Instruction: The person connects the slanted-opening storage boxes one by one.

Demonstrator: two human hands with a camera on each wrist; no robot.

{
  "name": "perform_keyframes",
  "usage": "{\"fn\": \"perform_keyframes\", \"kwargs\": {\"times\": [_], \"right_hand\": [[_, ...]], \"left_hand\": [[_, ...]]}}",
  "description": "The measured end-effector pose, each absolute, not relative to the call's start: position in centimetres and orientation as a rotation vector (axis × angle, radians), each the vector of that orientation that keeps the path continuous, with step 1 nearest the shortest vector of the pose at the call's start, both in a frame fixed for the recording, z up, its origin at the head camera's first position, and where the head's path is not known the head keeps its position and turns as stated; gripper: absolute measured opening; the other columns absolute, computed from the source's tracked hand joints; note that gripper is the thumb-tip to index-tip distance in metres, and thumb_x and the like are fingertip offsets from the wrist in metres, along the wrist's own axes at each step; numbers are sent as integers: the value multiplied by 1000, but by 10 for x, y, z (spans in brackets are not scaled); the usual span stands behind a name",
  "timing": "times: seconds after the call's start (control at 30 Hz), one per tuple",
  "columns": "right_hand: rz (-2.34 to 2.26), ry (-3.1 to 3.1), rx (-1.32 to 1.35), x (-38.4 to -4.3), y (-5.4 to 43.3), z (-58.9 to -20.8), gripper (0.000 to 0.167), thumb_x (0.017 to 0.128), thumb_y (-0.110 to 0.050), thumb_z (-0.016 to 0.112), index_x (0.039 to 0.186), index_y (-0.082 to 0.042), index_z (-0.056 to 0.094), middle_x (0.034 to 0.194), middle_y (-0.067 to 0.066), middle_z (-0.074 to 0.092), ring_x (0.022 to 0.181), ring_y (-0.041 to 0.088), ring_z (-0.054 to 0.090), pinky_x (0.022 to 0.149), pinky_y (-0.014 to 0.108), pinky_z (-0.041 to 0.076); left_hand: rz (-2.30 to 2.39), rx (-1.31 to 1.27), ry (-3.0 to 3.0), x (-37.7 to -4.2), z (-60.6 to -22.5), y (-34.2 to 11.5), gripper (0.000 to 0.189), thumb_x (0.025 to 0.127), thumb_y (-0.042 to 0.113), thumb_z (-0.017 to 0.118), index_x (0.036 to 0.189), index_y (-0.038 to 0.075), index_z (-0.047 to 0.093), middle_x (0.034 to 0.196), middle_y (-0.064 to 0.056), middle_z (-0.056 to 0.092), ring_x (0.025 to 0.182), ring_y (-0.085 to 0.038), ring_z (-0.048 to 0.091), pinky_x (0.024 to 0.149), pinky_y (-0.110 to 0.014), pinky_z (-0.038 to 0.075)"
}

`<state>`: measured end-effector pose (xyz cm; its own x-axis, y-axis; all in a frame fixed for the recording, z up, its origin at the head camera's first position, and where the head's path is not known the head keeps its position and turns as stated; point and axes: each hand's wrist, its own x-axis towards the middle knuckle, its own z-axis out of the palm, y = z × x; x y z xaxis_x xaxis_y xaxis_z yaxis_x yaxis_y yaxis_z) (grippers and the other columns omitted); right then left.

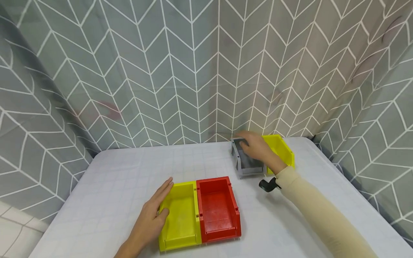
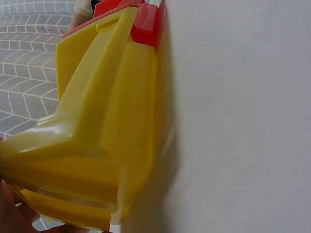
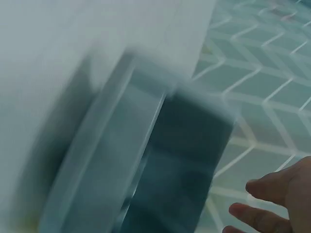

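Near the front of the table, a yellow bin (image 1: 180,211) and a red bin (image 1: 219,211) stand side by side, touching. My left hand (image 1: 150,215) rests against the yellow bin's left wall, fingers fairly straight and thumb at the rim. In the left wrist view, that yellow bin (image 2: 107,107) hides much of the hand. Farther back is a grey bin (image 1: 250,163), with my right hand (image 1: 255,145) over its far part. The right wrist view is blurred, but the fingers appear spread beside the grey bin (image 3: 180,150), holding nothing.
A second yellow bin (image 1: 279,150) stands right of the grey one, partly behind my right forearm. A black device (image 1: 269,185) is at the right wrist. White cloth covers the table (image 1: 129,168), and a grey patterned curtain (image 1: 200,71) hangs behind it.
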<state>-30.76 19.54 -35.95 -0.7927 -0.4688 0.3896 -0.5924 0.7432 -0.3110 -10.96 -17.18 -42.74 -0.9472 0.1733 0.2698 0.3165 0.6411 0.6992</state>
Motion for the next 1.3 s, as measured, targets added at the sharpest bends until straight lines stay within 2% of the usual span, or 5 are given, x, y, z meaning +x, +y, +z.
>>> {"fn": "perform_keyframes", "kwargs": {"times": [0.23,0.37,0.53,0.87,1.3], "right_hand": [[400,-2795,734,-338,220,-372,43,97,1,57,139,3,62,134,25,63,126,46,57,102,71,42],[389,-2828,713,-347,232,-381,33,99,-4,63,130,7,67,123,25,69,117,46,62,101,67,44],[438,-2794,736,-349,241,-384,24,98,-7,69,118,7,73,111,22,73,103,43,68,96,62,49],[678,-2703,785,-339,244,-374,24,99,-2,66,119,9,73,117,25,72,110,46,66,98,61,50],[860,-2670,871,-294,233,-337,24,97,-2,69,119,6,75,114,21,74,105,38,70,88,56,58]], "left_hand": [[-1193,-423,-2666,-110,-427,-173,77,88,-11,56,160,12,42,167,7,30,152,-20,30,119,-33,24],[-1207,-425,-2666,-111,-429,-173,77,88,-12,56,160,12,42,166,8,30,152,-19,30,118,-28,22],[-1202,-420,-2670,-111,-430,-172,77,88,-11,57,160,13,42,166,9,31,152,-18,30,118,-39,26],[-1180,-355,-2671,-110,-425,-177,74,90,-11,54,159,12,43,166,8,31,151,-22,32,117,-48,31],[-1165,-362,-2637,-115,-426,-187,72,89,-12,54,158,7,45,166,4,33,150,-28,34,116,-54,33]]}}
